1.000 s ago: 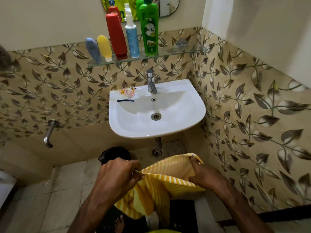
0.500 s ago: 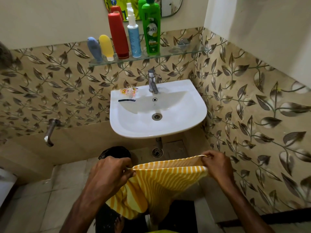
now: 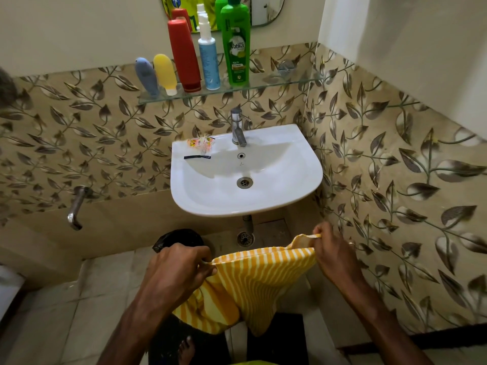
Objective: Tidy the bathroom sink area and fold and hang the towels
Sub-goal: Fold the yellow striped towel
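Two hands' fingers (image 3: 208, 270) at towel (image 3: 253, 280) corners, seemingly.

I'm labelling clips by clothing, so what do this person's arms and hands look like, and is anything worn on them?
Both forearms are bare, with no sleeves, watch or gloves in view. The left hand shows nothing worn. The right hand has what looks like a thin ring on one of its fingers, though it is too small to be sure.
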Available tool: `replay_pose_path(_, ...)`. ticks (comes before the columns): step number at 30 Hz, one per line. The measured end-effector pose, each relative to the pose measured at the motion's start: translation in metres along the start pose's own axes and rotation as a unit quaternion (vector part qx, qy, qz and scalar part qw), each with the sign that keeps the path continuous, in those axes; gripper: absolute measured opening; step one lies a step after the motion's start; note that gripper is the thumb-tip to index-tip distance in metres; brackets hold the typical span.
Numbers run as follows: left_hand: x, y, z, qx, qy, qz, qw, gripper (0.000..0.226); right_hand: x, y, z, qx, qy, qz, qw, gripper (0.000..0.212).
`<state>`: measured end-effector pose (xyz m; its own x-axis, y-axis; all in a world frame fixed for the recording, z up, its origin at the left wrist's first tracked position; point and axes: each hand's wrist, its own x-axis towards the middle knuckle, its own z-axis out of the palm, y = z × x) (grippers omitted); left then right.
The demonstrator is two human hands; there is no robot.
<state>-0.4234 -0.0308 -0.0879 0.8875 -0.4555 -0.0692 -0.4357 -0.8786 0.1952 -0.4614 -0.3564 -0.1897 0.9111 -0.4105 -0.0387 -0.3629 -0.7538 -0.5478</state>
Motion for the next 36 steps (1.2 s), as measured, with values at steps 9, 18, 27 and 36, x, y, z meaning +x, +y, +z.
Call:
replay_pose_path(9, 0.005, -0.022, -0.008, -0.002, 0.052, -0.04, 0.998, 0.022, 0.001, 0.023, -0.005, -0.094, -0.006, -0.219, 0.971, 0.026)
replay_pose_path(18, 0.009, -0.031, -0.011, -0.021, 0.083, -0.064, 0.994, 0.022, -0.004, 0.036, -0.002, -0.153, -0.013, -0.212, 0.965, 0.057)
replay_pose_path(27, 0.011, -0.037, -0.006, -0.035, 0.064, -0.078, 0.994, 0.026, 0.006, 0.033, 0.002, -0.185, 0.037, -0.184, 0.965, 0.022)
replay_pose_path(36, 0.014, -0.049, -0.001, -0.046, 0.058, -0.098, 0.992, 0.021, 0.007, 0.034, -0.001, 0.014, 0.031, -0.167, 0.985, 0.017)
